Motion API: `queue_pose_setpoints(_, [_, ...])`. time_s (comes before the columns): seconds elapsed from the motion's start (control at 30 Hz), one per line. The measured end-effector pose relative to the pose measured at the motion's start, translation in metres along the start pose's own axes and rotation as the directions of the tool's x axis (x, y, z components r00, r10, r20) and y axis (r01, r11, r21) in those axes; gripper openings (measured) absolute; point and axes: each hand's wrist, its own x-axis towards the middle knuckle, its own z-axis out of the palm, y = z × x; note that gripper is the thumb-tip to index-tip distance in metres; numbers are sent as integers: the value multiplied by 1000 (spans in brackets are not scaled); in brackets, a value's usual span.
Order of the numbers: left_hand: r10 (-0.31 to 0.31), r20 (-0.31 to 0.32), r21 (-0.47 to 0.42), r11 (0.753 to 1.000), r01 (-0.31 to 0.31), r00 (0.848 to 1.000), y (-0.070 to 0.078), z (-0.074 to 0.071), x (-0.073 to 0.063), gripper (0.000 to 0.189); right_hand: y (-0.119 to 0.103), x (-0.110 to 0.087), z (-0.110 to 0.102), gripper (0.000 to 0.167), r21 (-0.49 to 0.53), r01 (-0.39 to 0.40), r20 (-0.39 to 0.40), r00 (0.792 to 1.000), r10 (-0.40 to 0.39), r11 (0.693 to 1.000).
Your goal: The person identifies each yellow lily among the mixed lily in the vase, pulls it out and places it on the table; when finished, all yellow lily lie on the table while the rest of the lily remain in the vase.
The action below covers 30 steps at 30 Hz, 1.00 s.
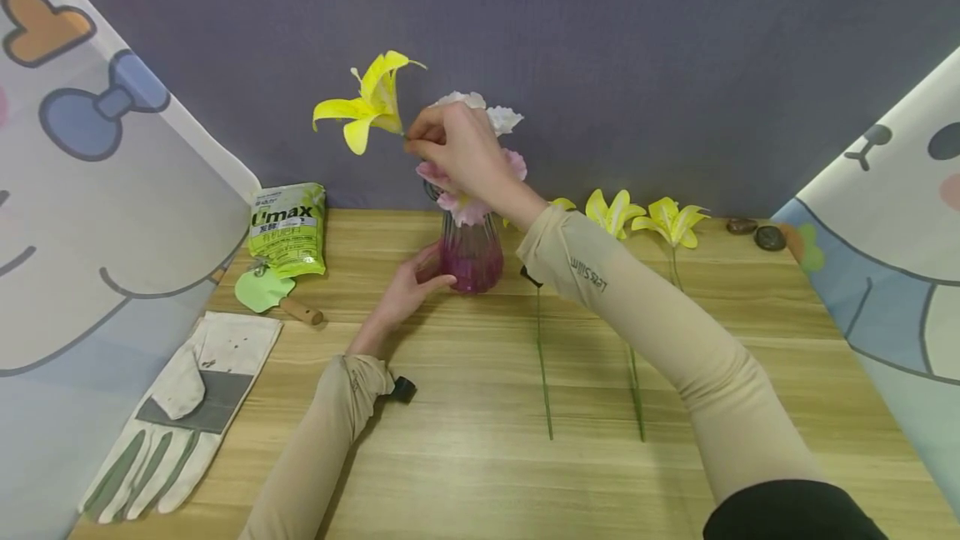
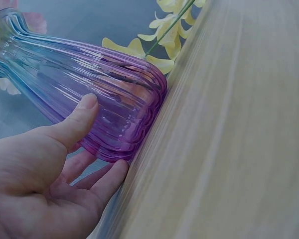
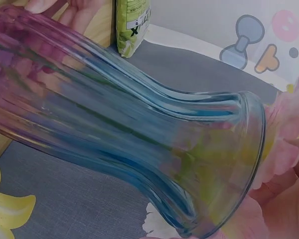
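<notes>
A ribbed glass vase (image 1: pixel 471 257), purple at the base and blue toward its neck, stands upright on the wooden table. My left hand (image 1: pixel 407 288) holds its lower side, thumb in front and fingers behind, as the left wrist view shows. Above the vase my right hand (image 1: pixel 468 148) pinches the stem of a yellow artificial lily (image 1: pixel 367 102) just under its bloom. Stems show through the glass (image 3: pixel 129 129); whether the lily's own stem is among them I cannot tell. Pink flowers (image 1: pixel 467 208) and white flowers (image 1: pixel 504 119) sit at the vase mouth, partly hidden by the right hand.
More yellow lilies (image 1: pixel 670 222) lie on the table at right, stems toward me, partly under the right forearm. At left are a green fertilizer bag (image 1: pixel 288 227), a small green trowel (image 1: pixel 262 290) and a work glove (image 1: pixel 183 415). Dark stones (image 1: pixel 769 237) lie at back right.
</notes>
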Motion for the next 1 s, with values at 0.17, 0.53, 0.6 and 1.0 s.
queue_pose_setpoints(0.17, [2, -4, 1, 1000, -2, 1000, 0, -1, -1, 69, -1, -1, 0, 10, -19, -4, -10, 1000, 4, 1000])
queue_pose_setpoints(0.53, [-3, -1, -19, 1000, 3, 1000, -2, 0, -2, 69, 6, -15, -11, 10, 20, 20, -71, 997, -19, 1000])
queue_pose_setpoints(0.6, [-6, -3, -22, 1000, 6, 1000, -1, 1, -2, 69, 9, -20, -15, 11, 29, 13, -94, 996, -10, 1000])
queue_pose_setpoints(1.0, [13, -18, -62, 998, -14, 1000, 0, 0, -2, 68, 33, -43, -41, 12, 160, -73, -255, 960, 113, 984])
